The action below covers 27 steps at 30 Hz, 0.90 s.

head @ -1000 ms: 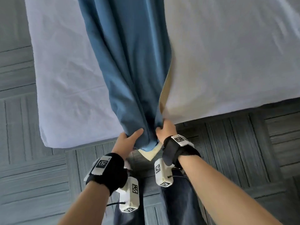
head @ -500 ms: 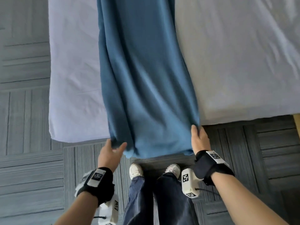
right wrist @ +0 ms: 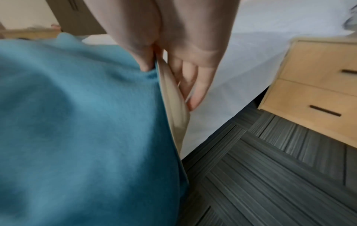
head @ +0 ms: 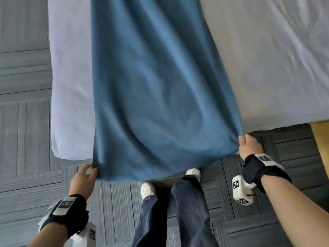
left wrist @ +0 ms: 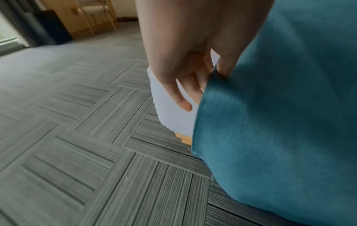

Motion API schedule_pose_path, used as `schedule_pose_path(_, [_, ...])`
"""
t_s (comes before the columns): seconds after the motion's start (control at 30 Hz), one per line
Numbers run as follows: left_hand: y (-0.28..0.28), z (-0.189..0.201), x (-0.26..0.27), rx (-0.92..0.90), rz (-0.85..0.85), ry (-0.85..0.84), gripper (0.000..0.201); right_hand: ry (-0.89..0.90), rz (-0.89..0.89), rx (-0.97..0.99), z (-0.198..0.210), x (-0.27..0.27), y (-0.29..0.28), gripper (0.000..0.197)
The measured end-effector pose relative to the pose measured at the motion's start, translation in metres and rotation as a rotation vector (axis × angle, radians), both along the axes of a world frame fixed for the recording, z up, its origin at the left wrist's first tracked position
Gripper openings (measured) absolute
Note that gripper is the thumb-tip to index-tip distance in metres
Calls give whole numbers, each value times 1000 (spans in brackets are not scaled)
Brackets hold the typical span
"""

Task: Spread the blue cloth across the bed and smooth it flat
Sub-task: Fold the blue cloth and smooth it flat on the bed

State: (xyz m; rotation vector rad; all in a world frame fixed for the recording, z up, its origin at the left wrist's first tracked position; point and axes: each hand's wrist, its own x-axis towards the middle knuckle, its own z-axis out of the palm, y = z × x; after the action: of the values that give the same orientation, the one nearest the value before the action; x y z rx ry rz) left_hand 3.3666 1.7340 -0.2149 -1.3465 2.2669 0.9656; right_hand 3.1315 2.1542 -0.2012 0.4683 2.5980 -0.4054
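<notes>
Left hand (head: 82, 177): grip pinched on the near left corner of the blue cloth (head: 160, 86), thumb on top, fingers tucked under.
Right hand (head: 249, 146): grip clamped on the near right corner, thumb over the blue face, fingers behind a cream underside.
Between the grips: the cloth's near hem sags in a shallow curve above white shoes (head: 147, 189) and the grey floor (head: 25, 139).
Beyond the grips: the cloth runs away up the bed (head: 276, 59) as a broad wrinkled band, white sheet bare on both sides.
Right of the right grip: wooden drawers (right wrist: 316, 85) beside the bed.
</notes>
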Motion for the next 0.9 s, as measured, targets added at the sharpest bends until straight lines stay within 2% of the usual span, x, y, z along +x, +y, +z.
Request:
schedule_pose_path(0.07, [-3, -5, -9, 82, -67, -41, 33, -97, 42, 11, -5, -7, -9, 28])
schedule_pose_path(0.13, [-1, -8, -30, 130, -45, 9, 36, -78, 67, -11, -8, -15, -20, 18])
schedule_pose_path(0.2, [1, -8, -55, 154, 68, 99, 34, -26, 51, -83, -10, -26, -29, 13])
schedule_pose_path(0.27, [0, -11, -81, 130, 203, 196, 33, 25, 15, -166, -12, -39, -37, 21])
schedule_pose_path(0.37, [-2, -8, -112, 27, 317, 288, 32, 32, -60, -276, -15, -57, -46, 3])
schedule_pose_path(0.5, [3, 2, -125, 33, 449, 381, 30, 41, -133, -406, -16, -63, -37, 9])
schedule_pose_path(0.6, [10, 16, -125, 14, 525, 443, 26, 159, -139, -417, -6, -64, -9, 18])
schedule_pose_path(0.67, [9, 29, -120, -121, 569, 471, 29, 313, -102, -378, 7, -68, 13, 23])
schedule_pose_path(0.77, [4, 38, -105, -339, 643, 469, 26, 465, -80, -276, 19, -73, 38, 41])
schedule_pose_path(0.83, [3, 31, -98, -376, 613, 377, 23, 397, -82, -214, 14, -71, 45, 46])
schedule_pose_path(0.9, [5, 18, -93, -310, 542, 216, 30, 143, -36, -145, -2, -70, 49, 37])
